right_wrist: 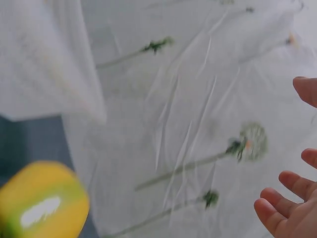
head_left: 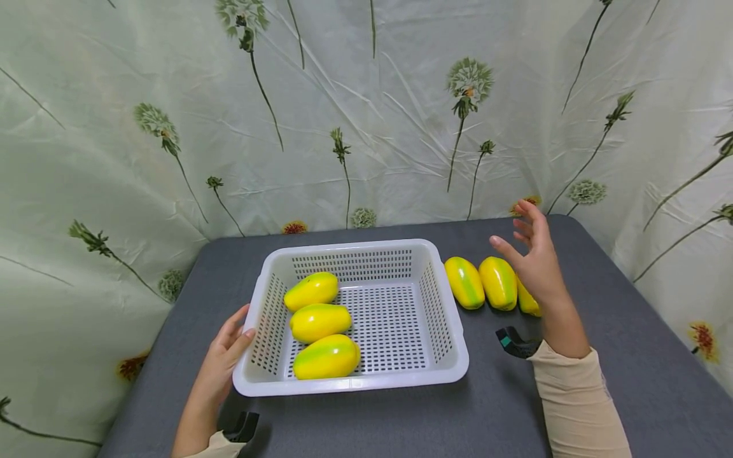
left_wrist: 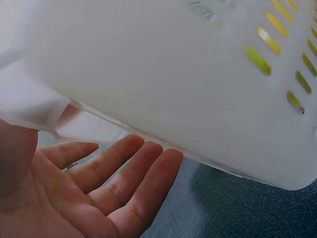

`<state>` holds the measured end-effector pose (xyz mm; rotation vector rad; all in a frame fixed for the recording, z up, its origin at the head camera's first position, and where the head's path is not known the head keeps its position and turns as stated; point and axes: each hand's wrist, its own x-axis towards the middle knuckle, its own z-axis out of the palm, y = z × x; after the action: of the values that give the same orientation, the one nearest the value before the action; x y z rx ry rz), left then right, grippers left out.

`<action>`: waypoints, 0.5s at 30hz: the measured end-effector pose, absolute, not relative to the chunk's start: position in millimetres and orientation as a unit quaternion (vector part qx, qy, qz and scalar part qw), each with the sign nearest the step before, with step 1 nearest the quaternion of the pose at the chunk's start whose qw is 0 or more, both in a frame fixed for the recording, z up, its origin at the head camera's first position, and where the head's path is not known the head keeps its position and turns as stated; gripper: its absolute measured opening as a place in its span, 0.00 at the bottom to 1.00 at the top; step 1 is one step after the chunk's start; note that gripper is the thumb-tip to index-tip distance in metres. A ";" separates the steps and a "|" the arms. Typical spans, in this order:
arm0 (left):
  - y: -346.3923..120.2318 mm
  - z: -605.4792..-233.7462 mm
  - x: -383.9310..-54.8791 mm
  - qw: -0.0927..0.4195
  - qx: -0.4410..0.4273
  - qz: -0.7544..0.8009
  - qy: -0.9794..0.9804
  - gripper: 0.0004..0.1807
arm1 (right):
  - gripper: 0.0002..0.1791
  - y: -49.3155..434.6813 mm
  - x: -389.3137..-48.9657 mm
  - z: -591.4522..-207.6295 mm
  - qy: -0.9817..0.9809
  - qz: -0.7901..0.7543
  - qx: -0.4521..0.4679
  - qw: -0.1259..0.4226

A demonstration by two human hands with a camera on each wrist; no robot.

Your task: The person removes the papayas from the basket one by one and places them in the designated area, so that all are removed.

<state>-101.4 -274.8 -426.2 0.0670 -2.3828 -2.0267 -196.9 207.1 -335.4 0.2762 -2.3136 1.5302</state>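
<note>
My left hand [head_left: 226, 356] holds the left side of a white plastic basket [head_left: 366, 383], thumb on the rim. In the left wrist view, the fingertips [left_wrist: 166, 158] meet the basket's lower edge. Three glossy yellow papayas with green streaks lie in a column in the basket's left half: a back one [head_left: 312, 291], a middle one [head_left: 321, 322] and a front one [head_left: 328, 357]. Raised to the right of the basket, my right hand [head_left: 538, 264] has spread fingers and holds nothing. Beside it are two more papayas [head_left: 464, 283] [head_left: 498, 284] and a third [head_left: 528, 300], partly hidden by the hand.
A dark grey cloth covers the table [head_left: 366, 426]. Behind it hangs a pale curtain [head_left: 395, 140] printed with dandelions. Black wrist mounts [head_left: 517, 343] sit by both sleeves. The three loose papayas stand close along the basket's right wall.
</note>
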 end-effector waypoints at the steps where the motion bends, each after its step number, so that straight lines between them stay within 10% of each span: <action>1: -274.9 -426.2 -101.4 0.006 0.021 -0.647 -0.762 0.30 | 0.41 203.1 -196.6 -331.7 -0.817 0.539 0.106 0.177; 15: -275.1 -427.0 -101.1 0.005 0.020 -0.651 -0.758 0.30 | 0.40 128.0 -181.8 -283.4 -0.803 0.522 0.252 0.137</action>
<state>-101.1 -275.1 -427.0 0.0633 -2.3759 -2.0403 -181.8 128.0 -283.4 0.7303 -2.3240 1.5107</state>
